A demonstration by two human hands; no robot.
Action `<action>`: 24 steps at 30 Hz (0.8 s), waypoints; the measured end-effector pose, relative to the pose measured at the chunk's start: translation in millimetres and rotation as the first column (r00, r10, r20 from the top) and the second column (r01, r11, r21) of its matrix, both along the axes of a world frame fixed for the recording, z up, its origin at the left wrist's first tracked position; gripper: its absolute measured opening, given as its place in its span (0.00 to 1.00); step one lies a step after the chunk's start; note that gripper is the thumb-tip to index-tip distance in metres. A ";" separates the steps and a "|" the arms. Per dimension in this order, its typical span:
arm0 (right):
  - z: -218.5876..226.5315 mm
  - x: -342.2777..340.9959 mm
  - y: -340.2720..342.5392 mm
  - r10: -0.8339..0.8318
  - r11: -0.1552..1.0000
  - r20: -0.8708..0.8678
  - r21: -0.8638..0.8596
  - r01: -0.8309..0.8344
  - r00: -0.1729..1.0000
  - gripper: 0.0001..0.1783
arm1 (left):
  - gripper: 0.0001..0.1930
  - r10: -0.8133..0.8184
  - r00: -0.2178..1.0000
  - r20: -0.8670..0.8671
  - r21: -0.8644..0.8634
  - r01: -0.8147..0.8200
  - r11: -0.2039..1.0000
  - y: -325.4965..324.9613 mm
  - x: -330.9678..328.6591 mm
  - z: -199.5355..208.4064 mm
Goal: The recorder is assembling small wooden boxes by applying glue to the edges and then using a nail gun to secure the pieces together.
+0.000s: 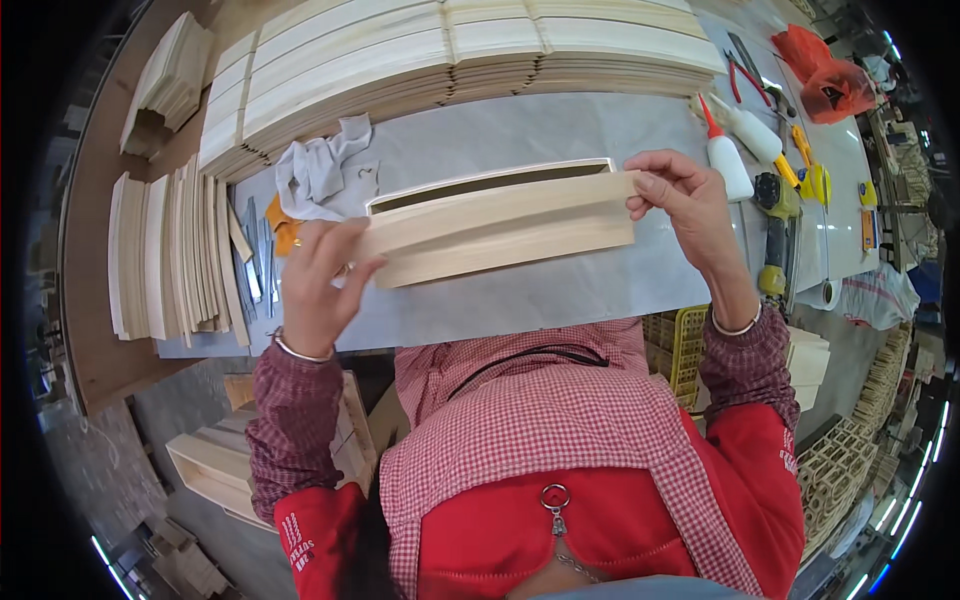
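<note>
A thin pale wooden slat (500, 212) spans the space between my hands, slightly tilted, its right end higher. My left hand (322, 275) pinches its left end between thumb and fingers. At the other end, my right hand (690, 205) grips the slat between thumb and fingertips. Directly behind and under the slat is a shallow, narrow wooden box (520, 250), lying on the grey tabletop (480, 312). Its long front wall faces me, and its dark opening shows behind the slat. Whether the slat touches the box I cannot tell.
Stacked wooden boards (350, 65) line the back; more slats (170, 255) stand at left near a grey cloth (322, 168) and metal strips (262, 265). At right lie a red-tipped glue bottle (730, 165), a cordless drill (775, 200), yellow scissors (817, 183) and pliers (742, 82).
</note>
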State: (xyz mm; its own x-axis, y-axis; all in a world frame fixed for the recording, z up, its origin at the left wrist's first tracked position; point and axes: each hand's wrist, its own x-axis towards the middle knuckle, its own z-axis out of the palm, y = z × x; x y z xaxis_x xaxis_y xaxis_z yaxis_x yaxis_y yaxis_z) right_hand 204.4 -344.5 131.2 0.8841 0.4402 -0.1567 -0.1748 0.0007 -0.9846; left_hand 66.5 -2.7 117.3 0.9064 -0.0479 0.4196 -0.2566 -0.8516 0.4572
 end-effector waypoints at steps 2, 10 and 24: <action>-11.0 12.2 -4.1 -0.046 0.998 0.075 -0.029 0.048 0.996 0.08 | 0.14 0.017 0.992 -0.127 -0.181 -0.040 0.983 14.9 5.3 -3.1; -41.3 42.8 5.4 -0.101 0.980 0.334 -0.130 0.152 0.937 0.07 | 0.07 0.023 0.978 -0.206 -0.604 -0.145 0.783 36.4 38.6 -34.4; -60.4 40.0 2.5 -0.085 0.939 0.420 -0.270 0.214 0.903 0.06 | 0.05 0.068 0.987 -0.148 -0.363 -0.118 0.924 26.8 38.6 -37.8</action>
State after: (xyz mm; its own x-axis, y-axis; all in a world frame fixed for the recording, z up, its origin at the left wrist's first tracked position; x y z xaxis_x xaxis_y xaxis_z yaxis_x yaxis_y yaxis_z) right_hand 244.4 -341.9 70.8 0.9510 0.2859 0.1173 0.2084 -0.3130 -0.9266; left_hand 105.1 24.2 79.5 0.9472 0.1749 0.2688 -0.1010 -0.6328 0.7677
